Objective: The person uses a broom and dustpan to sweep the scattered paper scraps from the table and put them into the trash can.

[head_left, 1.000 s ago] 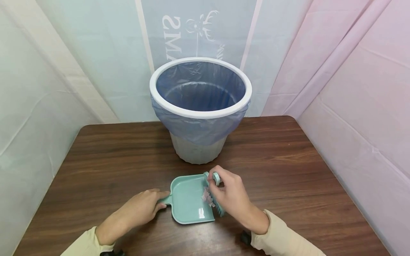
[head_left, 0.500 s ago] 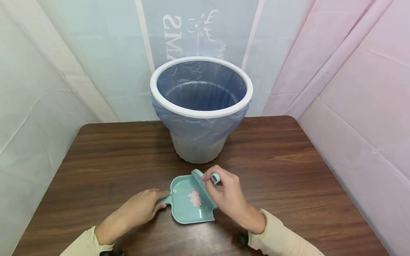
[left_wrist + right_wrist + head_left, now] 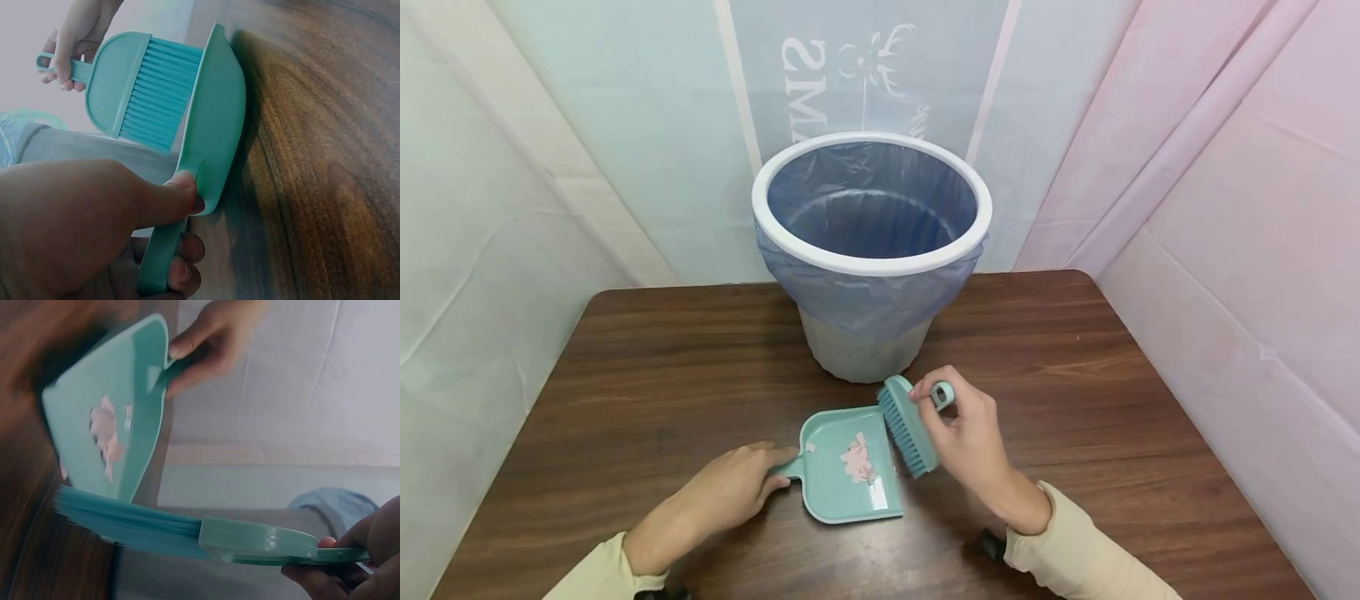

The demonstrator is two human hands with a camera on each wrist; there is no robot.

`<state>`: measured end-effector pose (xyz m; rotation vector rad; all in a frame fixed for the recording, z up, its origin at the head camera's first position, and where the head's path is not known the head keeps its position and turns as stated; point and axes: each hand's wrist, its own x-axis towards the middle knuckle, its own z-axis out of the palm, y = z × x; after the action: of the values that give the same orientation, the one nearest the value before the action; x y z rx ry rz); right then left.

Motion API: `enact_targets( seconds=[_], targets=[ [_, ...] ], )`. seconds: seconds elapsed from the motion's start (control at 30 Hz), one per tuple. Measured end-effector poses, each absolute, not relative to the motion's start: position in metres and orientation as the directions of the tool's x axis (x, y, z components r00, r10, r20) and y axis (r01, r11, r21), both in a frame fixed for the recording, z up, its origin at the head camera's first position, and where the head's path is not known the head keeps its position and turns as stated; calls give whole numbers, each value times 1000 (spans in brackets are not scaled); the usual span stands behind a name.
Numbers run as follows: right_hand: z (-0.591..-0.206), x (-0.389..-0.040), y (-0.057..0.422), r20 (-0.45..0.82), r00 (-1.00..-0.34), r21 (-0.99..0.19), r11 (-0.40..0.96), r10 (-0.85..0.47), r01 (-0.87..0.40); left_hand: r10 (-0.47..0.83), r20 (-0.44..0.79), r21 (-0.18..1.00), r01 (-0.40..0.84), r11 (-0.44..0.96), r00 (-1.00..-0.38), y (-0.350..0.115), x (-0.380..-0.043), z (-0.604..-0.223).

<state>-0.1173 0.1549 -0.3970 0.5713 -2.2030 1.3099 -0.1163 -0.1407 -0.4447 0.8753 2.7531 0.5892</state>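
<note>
A teal dustpan [image 3: 838,496] lies on the table, its open edge facing right. My left hand [image 3: 730,487] grips its short handle, thumb on top and fingers curled beneath in the left wrist view. Pale pink paper scraps [image 3: 856,460] sit in the middle of the pan, with one small piece near the handle end. My right hand [image 3: 966,429] pinches the handle of a teal hand brush [image 3: 912,425], whose bristles [image 3: 125,519] point down beside the pan's open edge. In the right wrist view, a bit of pink scrap [image 3: 63,470] shows at the pan's lip.
Behind the dustpan stands a white trash bin [image 3: 865,346] lined with a translucent blue bag [image 3: 872,300]. The brown wooden table [image 3: 647,375] is enclosed by pale fabric walls [image 3: 1240,250] at the back and sides.
The brush swept left over the pan, carrying the pink scraps inward, then moved back right and up past the open edge. The left hand and dustpan stayed in place.
</note>
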Motion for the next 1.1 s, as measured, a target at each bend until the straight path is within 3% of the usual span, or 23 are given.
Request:
enact_targets(
  seconds=[0.23,0.47,0.87,1.1],
  targets=[
    [-399,-118,175,571,-819,-663,552,-64,-506,593,-37,419,526,740,-804,-142,-115,-446],
    [-403,-117,177,521,-849,-644,610,-92,-462,623,77,371,602,707,-779,-145,-114,-447],
    [-402,-116,165,511,-850,-565,694,-130,-446,613,96,378,598,706,-784,-156,-115,-444],
    [-407,-116,150,542,-826,-580,643,-154,-500,612,74,354,594,722,-788,-159,-118,-444]
  ],
)
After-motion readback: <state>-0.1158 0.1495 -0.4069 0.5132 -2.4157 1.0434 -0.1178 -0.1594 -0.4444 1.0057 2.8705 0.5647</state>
